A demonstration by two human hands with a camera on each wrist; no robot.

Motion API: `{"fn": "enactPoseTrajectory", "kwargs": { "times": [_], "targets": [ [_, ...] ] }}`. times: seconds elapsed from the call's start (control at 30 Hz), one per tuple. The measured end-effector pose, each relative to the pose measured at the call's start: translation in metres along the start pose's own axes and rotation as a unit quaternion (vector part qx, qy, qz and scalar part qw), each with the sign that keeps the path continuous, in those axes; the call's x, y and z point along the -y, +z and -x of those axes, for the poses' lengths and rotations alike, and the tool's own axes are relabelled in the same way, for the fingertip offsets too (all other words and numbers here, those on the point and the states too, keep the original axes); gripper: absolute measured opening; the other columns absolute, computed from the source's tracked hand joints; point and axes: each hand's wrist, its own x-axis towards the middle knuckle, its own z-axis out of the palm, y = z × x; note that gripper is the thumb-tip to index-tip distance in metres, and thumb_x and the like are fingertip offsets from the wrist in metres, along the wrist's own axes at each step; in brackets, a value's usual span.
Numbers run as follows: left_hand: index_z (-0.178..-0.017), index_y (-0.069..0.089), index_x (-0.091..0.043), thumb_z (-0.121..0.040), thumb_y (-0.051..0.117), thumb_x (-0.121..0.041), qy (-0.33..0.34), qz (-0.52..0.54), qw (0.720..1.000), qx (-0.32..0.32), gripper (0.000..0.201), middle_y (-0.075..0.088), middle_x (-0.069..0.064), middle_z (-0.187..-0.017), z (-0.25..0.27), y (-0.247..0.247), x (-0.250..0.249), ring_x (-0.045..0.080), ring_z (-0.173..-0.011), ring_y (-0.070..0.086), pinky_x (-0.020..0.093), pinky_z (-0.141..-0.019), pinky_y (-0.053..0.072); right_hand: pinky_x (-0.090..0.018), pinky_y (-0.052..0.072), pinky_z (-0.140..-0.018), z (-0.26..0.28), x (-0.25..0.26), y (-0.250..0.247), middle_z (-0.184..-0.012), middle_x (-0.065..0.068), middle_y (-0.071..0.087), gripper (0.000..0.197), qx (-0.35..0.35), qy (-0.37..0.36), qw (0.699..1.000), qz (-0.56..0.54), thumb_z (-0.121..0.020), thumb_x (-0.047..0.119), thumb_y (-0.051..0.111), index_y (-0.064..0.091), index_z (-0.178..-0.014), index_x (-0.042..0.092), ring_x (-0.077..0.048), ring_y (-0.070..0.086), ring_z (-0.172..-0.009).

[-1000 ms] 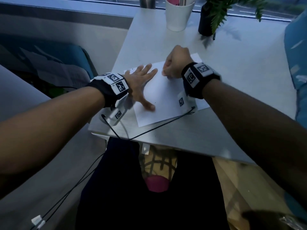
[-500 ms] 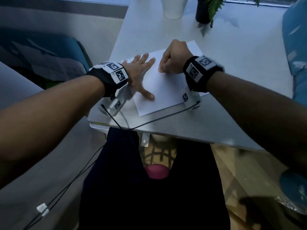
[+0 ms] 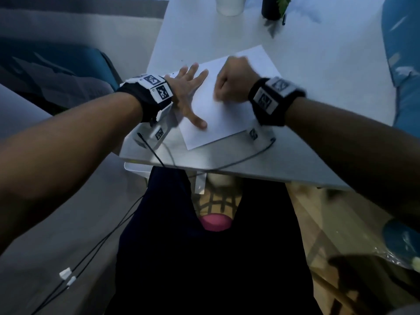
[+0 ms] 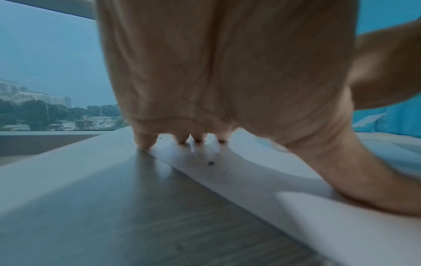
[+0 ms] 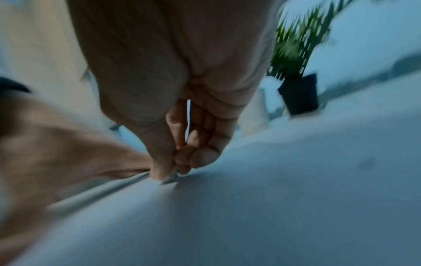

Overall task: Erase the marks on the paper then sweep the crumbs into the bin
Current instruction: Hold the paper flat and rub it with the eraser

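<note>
Head view: L hand (image 3: pixel 186 92) flat, pinning paper (image 3: pixel 218 117); R hand (image 3: pixel 231 80) fisted, pinching sth small, blurred; cup (image 3: pixel 229 5), plant pot (image 3: pixel 270 7) behind

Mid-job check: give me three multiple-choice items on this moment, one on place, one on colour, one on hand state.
1. The left hand lies on:
A. the paper's left edge
B. the cup
C. the lap

2. The plant pot is:
A. white
B. black
C. red

3. The right hand is:
A. flat, fingers spread
B. pinching a small eraser
C. off the paper

A: fingers spread on the paper.
B: dark in the right wrist view.
B: thumb and fingers pinch the eraser against the sheet.
</note>
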Motion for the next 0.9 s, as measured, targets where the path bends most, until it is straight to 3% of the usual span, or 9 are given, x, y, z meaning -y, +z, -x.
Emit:
{"fn": "enactPoseTrajectory", "kwargs": {
  "times": [0.07,0.13,0.2,0.3,0.37,0.5,0.6,0.73,0.9],
  "targets": [
    [-0.153,-0.020,-0.028,-0.036,0.067,-0.082,0.001,0.002,1.000,0.001,0.155,-0.026,0.002,-0.160,-0.001,0.000,0.001,0.027,-0.148,-0.018,0.063,-0.116,0.007,-0.029,0.052,-0.072,-0.003,-0.008,-0.004,-0.078,-0.013,0.072,0.025,-0.044,0.020,0.999,-0.004,-0.069,0.019,0.062,0.073,-0.079,-0.001,-0.027,0.070,-0.081],
    [-0.153,-0.020,-0.028,-0.034,0.067,-0.082,0.003,0.001,1.000,-0.004,0.157,-0.026,0.002,-0.160,-0.004,0.000,0.004,0.028,-0.148,-0.018,0.063,-0.116,0.006,-0.025,0.046,-0.069,0.013,0.010,0.010,-0.074,-0.009,0.070,0.019,0.016,-0.035,0.999,0.026,-0.074,0.016,0.059,0.071,-0.071,0.002,-0.020,0.067,-0.077],
    [-0.152,-0.021,-0.028,-0.033,0.068,-0.083,0.005,-0.003,1.000,-0.001,0.158,-0.027,0.002,-0.160,-0.005,0.002,0.005,0.028,-0.148,-0.019,0.062,-0.117,0.004,-0.025,0.051,-0.071,0.024,0.011,0.017,-0.074,-0.005,0.074,0.017,0.041,-0.057,0.998,0.002,-0.072,0.016,0.062,0.075,-0.070,0.005,-0.016,0.069,-0.073],
    [-0.152,-0.021,-0.028,-0.040,0.070,-0.080,0.009,0.004,1.000,-0.005,0.154,-0.028,0.001,-0.159,-0.004,0.001,0.004,0.027,-0.148,-0.019,0.062,-0.117,0.003,-0.033,0.057,-0.078,0.007,-0.028,-0.017,-0.081,-0.016,0.075,0.022,-0.024,0.025,0.999,0.008,-0.070,0.014,0.063,0.076,-0.079,0.000,-0.031,0.071,-0.079],
    [-0.153,-0.020,-0.028,-0.042,0.069,-0.080,0.014,0.006,1.000,-0.010,0.151,-0.027,0.001,-0.159,-0.003,0.002,0.006,0.027,-0.148,-0.020,0.061,-0.117,0.002,-0.031,0.058,-0.080,0.012,-0.050,-0.031,-0.081,-0.013,0.075,0.018,-0.036,0.079,0.996,-0.013,-0.071,0.015,0.071,0.077,-0.080,0.001,-0.026,0.071,-0.078],
    [-0.155,-0.010,-0.026,-0.048,0.067,-0.080,0.033,-0.026,0.999,-0.032,0.143,-0.017,0.005,-0.162,-0.007,-0.003,0.008,0.026,-0.150,-0.011,0.060,-0.117,0.006,-0.022,0.048,-0.079,0.042,-0.070,-0.025,-0.081,-0.005,0.070,0.012,-0.025,0.094,0.995,-0.037,-0.077,0.014,0.072,0.078,-0.084,0.007,-0.013,0.060,-0.082],
    [-0.156,0.009,-0.021,-0.060,0.075,-0.070,0.035,-0.051,0.996,-0.072,0.126,-0.002,0.012,-0.163,-0.003,-0.015,0.005,0.029,-0.149,0.005,0.058,-0.117,0.012,-0.026,0.053,-0.088,0.050,-0.070,-0.022,-0.083,-0.005,0.073,0.011,-0.042,0.106,0.991,-0.063,-0.077,0.011,0.069,0.078,-0.083,0.008,-0.016,0.063,-0.087],
    [-0.157,0.010,-0.020,-0.075,0.080,-0.044,0.092,-0.002,0.990,-0.110,0.109,0.006,0.005,-0.164,-0.001,-0.018,-0.008,0.026,-0.149,0.015,0.042,-0.121,0.013,-0.028,0.054,-0.087,0.050,-0.068,-0.014,-0.086,-0.006,0.073,0.011,-0.071,0.105,0.990,-0.056,-0.074,0.011,0.067,0.077,-0.078,0.008,-0.022,0.066,-0.089],
    [-0.155,0.011,-0.039,-0.070,0.071,-0.069,0.089,0.079,0.989,-0.083,0.108,0.005,0.000,-0.164,0.002,-0.001,-0.046,0.023,-0.150,0.014,0.042,-0.121,0.014,-0.029,0.055,-0.080,0.043,-0.055,-0.003,-0.079,-0.003,0.068,0.016,-0.068,0.097,0.992,-0.040,-0.069,0.017,0.073,0.074,-0.083,0.008,-0.023,0.064,-0.091]
  ]
}}
